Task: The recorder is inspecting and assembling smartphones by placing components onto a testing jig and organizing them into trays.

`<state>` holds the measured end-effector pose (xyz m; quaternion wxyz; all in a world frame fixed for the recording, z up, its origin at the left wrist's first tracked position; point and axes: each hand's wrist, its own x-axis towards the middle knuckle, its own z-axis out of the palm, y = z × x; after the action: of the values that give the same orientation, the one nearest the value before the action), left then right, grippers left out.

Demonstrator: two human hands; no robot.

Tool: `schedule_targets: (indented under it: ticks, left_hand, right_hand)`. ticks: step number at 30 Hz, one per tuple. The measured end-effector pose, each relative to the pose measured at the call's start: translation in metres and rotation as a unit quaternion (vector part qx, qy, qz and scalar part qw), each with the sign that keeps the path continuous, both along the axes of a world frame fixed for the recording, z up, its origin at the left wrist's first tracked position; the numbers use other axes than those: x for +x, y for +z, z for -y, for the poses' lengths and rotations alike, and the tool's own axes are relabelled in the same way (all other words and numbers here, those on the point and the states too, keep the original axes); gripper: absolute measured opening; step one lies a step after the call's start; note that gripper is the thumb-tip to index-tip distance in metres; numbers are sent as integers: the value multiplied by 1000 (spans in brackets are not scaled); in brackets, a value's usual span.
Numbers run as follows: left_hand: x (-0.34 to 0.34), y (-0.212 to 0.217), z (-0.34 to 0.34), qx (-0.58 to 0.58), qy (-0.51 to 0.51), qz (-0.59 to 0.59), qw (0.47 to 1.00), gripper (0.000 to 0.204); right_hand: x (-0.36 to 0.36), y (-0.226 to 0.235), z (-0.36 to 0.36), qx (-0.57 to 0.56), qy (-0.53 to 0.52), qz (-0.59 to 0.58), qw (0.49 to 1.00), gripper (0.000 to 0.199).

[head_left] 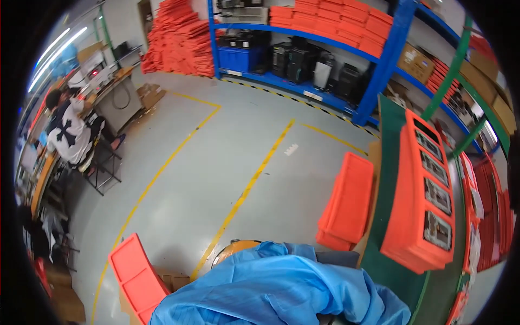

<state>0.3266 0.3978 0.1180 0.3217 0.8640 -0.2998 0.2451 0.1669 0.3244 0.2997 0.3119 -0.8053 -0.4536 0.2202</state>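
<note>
Blue sleeve [281,290] fills the lower edge, no hands showing. Orange trays [420,200] stacked on the green surface [387,179] at right, more trays [346,203] just beside it; a seated person [67,132] works far left.

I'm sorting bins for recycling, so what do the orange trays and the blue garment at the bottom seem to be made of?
The orange trays look like thin moulded plastic, matt: uniform colour, formed pockets, rigid stackable rims. The blue garment looks like light woven synthetic cloth with a slight sheen; it drapes in soft folds. Exact types cannot be told.
</note>
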Motion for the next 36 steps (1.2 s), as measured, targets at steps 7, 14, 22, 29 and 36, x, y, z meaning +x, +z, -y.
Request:
schedule_targets:
  ticks: [7,14,22,29,36]
  left_hand:
    - [-396,113,-118,-175,369,-192,892,18]
    - [-445,116,-157,-199,457,-164,851,22]
    - [-259,102,-140,-3,71,-45,996,30]
    - [-132,80,-36,70,-164,158,971,15]
    - [-209,153,-115,95,-103,-19,990,7]
  right_hand:
    - [-3,-23,-55,41,110,62,991,33]
    - [-47,-15,-159,128,277,152,940,33]
    - [-14,-31,-120,139,216,261,930,34]
    - [70,-44,85,-97,-48,198,974,63]
    - [36,-4,39,-132,-106,243,955,53]
